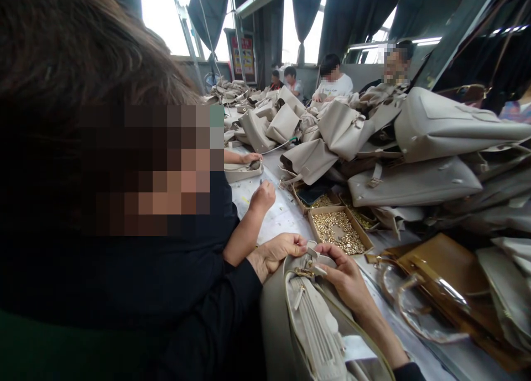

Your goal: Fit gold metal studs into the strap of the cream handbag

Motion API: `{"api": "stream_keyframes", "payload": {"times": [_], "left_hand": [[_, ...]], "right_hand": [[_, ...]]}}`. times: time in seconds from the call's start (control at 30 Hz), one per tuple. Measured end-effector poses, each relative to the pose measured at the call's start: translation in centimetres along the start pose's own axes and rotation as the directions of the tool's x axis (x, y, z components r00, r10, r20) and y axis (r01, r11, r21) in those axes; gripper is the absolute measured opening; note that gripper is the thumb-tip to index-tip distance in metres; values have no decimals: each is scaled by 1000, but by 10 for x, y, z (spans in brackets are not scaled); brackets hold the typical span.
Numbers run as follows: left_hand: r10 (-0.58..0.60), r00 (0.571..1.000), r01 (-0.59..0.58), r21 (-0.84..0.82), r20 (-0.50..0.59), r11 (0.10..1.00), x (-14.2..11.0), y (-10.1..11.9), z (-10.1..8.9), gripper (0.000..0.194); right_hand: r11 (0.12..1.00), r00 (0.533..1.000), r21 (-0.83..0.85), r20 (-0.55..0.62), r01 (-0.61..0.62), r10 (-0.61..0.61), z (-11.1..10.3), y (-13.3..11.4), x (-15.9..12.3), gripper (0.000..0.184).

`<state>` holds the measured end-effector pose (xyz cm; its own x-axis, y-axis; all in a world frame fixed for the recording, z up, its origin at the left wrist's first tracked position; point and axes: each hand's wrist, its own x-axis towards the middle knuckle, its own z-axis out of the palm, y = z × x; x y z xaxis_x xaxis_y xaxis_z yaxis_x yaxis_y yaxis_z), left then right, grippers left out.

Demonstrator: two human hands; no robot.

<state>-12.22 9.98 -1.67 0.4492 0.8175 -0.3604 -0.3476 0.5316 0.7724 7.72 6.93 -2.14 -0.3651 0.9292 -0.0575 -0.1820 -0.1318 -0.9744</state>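
Observation:
A light grey handbag (274,314) lies before me at the table's edge, its top open so that an inner zip (301,297) and gold-coloured hardware show. At the bag's far end, my left hand (276,255) pinches a short grey strap tab (312,249) between thumb and fingers. From the other side, my right hand (346,276) has its fingers closed on the strap piece by the metal fitting. Whether a small part sits between those fingertips I cannot make out.
Beyond the bag is a cardboard tray (365,241) of small gold-coloured metal pieces. A brown handbag (440,270) lies at right, and grey bags (415,182) are heaped behind. Close on my left sits a co-worker, whose hand (263,196) rests over the table. Several people sit farther back.

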Motion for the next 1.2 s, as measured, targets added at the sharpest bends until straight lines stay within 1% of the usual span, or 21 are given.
{"api": "stream_keyframes", "payload": {"times": [0.1,0.3,0.4,0.53,0.6,0.73,0.83,0.9,0.93,1.0,1.03,1.1,1.13,1.2], "left_hand": [[-13,1000,14,24,-10,1000,-1,4,1,61],[52,995,-47,64,-81,997,-8,7,10,63],[121,985,-110,93,-124,990,-11,6,18,63],[228,952,-192,181,-203,965,-22,10,26,60],[228,945,-162,269,-235,949,-31,17,29,60],[139,946,0,429,-292,903,-48,32,34,57],[105,957,46,498,-271,866,-54,38,40,47],[117,955,53,544,-273,837,-54,38,45,37],[142,947,49,565,-288,823,-54,37,49,32],[219,916,33,607,-336,794,-55,32,58,24],[264,896,24,633,-356,774,-56,29,62,22],[332,859,30,686,-389,727,-57,21,66,11],[360,845,30,709,-394,705,-58,17,66,10],[425,808,21,740,-409,672,-60,10,62,17]], "right_hand": [[1000,1000,-15,7,27,-27,1,-3,0,34],[996,997,-27,-5,79,-80,6,-7,0,30],[986,990,-112,-47,126,-132,9,-6,1,25],[938,971,-292,-92,184,-219,14,-4,1,20],[903,958,-373,-98,215,-269,17,-3,3,20],[858,938,-443,-95,260,-333,20,-2,6,21],[841,929,-469,-107,268,-355,22,-3,7,22],[828,926,-487,-92,278,-366,23,-4,6,20],[823,925,-490,-83,285,-370,23,-4,5,19],[818,921,-492,-75,299,-382,21,0,2,21],[817,917,-489,-78,307,-391,19,4,2,24],[808,905,-486,-76,333,-419,13,18,6,29],[807,898,-478,-79,346,-432,12,27,10,32],[807,887,-449,-63,384,-457,11,42,21,34]]}}
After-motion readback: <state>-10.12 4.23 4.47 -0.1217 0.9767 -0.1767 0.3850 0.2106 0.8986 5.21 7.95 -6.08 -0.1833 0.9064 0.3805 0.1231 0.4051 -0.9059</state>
